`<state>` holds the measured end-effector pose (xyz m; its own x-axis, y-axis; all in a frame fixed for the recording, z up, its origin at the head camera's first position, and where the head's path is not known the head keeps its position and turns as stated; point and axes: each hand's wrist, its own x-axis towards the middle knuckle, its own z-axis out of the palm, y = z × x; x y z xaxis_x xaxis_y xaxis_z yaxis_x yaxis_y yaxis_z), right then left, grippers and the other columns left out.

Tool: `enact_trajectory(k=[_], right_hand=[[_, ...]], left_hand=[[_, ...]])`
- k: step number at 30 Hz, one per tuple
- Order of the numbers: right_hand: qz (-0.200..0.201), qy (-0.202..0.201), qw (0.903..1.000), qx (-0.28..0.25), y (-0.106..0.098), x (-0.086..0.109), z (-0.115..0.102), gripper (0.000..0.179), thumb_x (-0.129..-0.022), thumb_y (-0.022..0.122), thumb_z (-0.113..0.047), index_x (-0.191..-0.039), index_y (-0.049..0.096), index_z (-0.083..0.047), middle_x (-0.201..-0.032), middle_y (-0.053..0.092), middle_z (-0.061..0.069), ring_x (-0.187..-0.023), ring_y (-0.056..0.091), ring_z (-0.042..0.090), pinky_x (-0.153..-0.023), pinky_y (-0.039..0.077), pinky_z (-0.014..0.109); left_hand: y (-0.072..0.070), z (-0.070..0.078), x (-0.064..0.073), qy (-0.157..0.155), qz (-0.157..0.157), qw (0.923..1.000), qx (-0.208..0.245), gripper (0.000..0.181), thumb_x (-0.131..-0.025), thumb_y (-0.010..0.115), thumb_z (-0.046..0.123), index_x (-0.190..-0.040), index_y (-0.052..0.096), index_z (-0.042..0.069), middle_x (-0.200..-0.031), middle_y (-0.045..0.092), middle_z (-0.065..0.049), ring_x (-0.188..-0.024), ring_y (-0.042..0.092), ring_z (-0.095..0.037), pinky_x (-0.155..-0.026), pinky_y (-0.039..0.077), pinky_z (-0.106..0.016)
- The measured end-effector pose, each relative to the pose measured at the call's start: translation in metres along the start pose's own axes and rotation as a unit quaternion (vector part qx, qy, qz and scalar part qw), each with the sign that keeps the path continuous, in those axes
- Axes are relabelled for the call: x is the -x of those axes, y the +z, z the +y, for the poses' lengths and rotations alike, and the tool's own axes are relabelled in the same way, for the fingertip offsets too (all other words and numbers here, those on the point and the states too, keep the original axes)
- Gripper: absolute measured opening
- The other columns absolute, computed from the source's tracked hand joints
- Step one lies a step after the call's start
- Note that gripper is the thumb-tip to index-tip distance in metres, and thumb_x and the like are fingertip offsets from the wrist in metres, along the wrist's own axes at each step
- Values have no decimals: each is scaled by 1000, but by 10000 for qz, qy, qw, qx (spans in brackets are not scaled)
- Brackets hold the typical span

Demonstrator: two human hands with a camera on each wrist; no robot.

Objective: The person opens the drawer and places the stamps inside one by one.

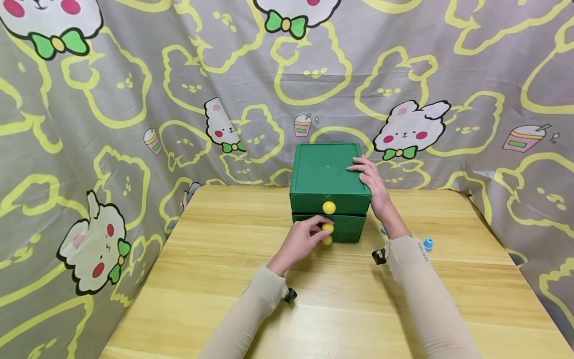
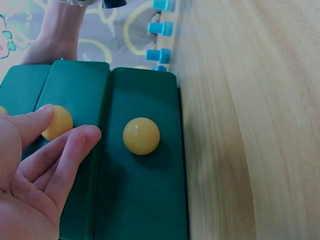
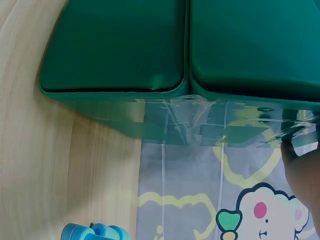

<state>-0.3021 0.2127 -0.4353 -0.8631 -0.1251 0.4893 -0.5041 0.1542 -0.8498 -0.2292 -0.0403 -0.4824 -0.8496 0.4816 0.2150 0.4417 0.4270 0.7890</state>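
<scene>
A green drawer cabinet (image 1: 329, 167) with round yellow knobs stands toward the back of the table. My left hand (image 1: 299, 242) pinches the middle knob (image 2: 59, 123) between thumb and fingers, in front of the middle drawer (image 2: 80, 82). Below that hand, the bottom drawer's knob (image 2: 141, 136) is untouched, and the top knob (image 1: 329, 207) shows above it. My right hand (image 1: 375, 187) rests on the cabinet's top right edge, its fingers lying over the top. In the right wrist view, fingers (image 3: 305, 170) touch the cabinet's see-through side (image 3: 200, 122).
Small blue pieces stand on the wooden table (image 1: 215, 239) to the right of the cabinet, one (image 1: 428, 244) beside the right sleeve. Several blue pieces (image 2: 160, 28) line up in the left wrist view. A patterned grey curtain (image 1: 251, 65) hangs behind and along both sides.
</scene>
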Motion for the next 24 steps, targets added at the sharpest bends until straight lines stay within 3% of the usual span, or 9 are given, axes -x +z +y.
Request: enact_trajectory(k=[24], right_hand=[[7, 56, 9998, -173, 0, 2, 0, 42, -107, 33, -12, -132, 60, 10, -163, 34, 15, -162, 4, 20, -130, -2, 50]], left_hand=[[3, -6, -8, 157, 219, 9996, 43, 23, -102, 67, 30, -123, 72, 23, -93, 77, -5, -77, 72, -26, -61, 51, -23]])
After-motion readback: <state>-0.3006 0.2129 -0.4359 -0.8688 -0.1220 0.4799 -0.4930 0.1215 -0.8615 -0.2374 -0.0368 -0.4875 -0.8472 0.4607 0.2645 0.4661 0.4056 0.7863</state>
